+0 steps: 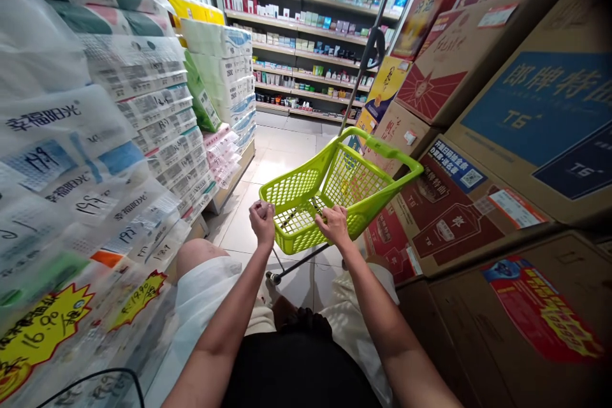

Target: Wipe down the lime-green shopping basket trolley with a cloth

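Observation:
A lime-green plastic shopping cart with a mesh basket stands in front of my knees, its grey wheeled frame showing below. My left hand is closed at the basket's left corner, fingers curled over the rim. Farther right, my right hand grips the near rim, its thumb on the inner side. Inside the basket only the mesh floor and some dark parts of the frame show through. The cart's green push handle points away to the upper right.
Stacked tissue packs with handwritten prices line the left side. Cardboard cartons rise close on the right, near the cart handle. Shelves of small boxed goods cross the back. A dark pole leans behind the cart; pale floor tiles run between.

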Available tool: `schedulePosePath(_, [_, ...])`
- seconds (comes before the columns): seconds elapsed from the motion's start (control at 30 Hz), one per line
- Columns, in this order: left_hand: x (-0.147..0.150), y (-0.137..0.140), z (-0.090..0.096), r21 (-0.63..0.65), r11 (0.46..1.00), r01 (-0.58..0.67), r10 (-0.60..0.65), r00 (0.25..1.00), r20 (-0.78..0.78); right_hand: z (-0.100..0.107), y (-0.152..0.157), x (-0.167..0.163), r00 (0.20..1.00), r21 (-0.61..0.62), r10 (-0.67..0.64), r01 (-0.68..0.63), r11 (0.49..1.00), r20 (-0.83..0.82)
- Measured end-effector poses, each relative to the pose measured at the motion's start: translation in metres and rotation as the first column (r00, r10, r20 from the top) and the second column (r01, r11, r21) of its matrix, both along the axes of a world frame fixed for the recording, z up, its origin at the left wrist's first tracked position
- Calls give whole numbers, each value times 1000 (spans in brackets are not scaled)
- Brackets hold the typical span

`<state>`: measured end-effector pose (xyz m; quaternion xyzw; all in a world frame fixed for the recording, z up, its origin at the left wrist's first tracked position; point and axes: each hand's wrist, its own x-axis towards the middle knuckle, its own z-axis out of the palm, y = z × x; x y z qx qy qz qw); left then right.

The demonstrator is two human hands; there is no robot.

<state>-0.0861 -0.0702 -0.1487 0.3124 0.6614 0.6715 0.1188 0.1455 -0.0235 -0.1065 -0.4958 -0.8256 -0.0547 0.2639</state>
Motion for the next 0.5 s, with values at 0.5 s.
schedulePosePath(0.5, [-26, 12, -6, 176, 969, 174, -222, 926, 305, -2, -4, -7, 999, 38, 8, -6, 999, -52])
